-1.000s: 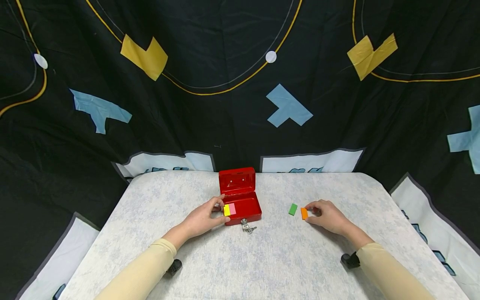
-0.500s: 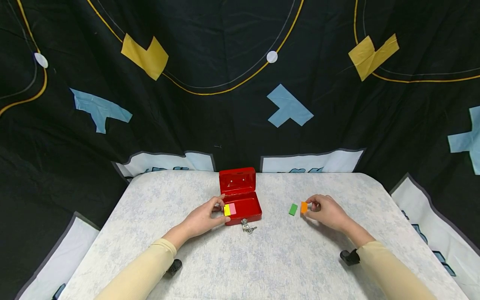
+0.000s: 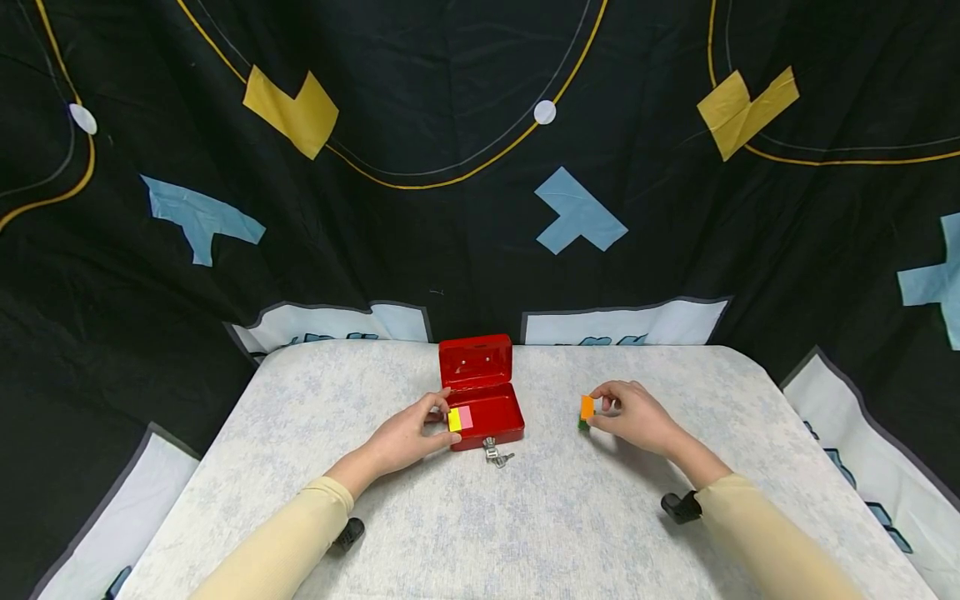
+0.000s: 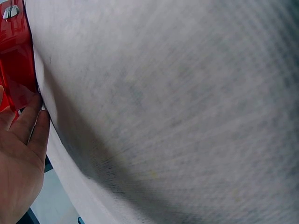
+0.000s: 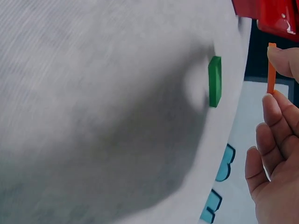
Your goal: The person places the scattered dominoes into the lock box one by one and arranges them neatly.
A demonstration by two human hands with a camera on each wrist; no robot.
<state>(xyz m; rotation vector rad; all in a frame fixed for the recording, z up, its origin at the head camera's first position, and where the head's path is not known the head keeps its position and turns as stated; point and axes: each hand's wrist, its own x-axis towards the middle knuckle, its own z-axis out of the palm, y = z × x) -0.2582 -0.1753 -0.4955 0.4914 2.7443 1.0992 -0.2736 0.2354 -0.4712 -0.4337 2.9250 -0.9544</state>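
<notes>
The red metal box [image 3: 495,410] stands with its lid up, and a yellow block [image 3: 454,420] and a pink block [image 3: 466,417] are at its left side. My left hand [image 3: 408,433] rests at the box's left wall, fingers around that side; in the left wrist view the fingers of the hand [image 4: 21,158] touch the red box [image 4: 18,70]. Between thumb and fingertips my right hand [image 3: 637,418] pinches an orange block [image 3: 587,407], held above the table. Below it, the green block [image 3: 582,425] lies partly covered; the right wrist view shows the green block [image 5: 215,81] apart from the orange block [image 5: 271,70].
Keys [image 3: 498,457] hang from the lock at the front of the box. The pale patterned tablecloth [image 3: 547,517] covers the table, whose far edge meets a dark curtain [image 3: 480,250] with yellow and blue shapes.
The right hand has lifted the orange block off the table and carried it left, over the green block. The left hand and the box have stayed in place.
</notes>
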